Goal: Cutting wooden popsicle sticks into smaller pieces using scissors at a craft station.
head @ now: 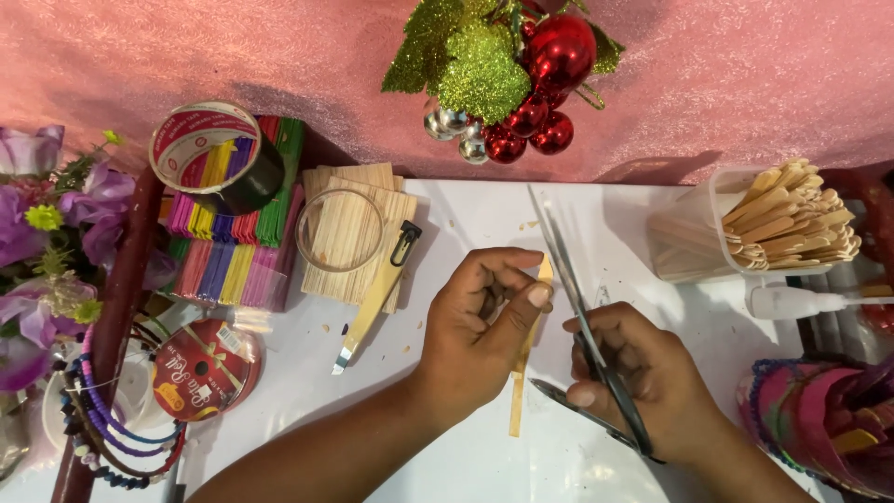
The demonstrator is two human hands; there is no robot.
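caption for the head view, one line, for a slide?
Left hand pinches a plain wooden craft stick while the right hand works open black-handled scissors on a white tabletop.

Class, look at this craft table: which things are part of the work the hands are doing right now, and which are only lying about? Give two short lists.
In use:
left hand
wooden stick
right hand
scissors, blades open

Lying about:
utility knife
flat stack of plain sticks
coloured sticks
tape roll
tub of sticks
glue bottle
red ribbon reel
red baubles
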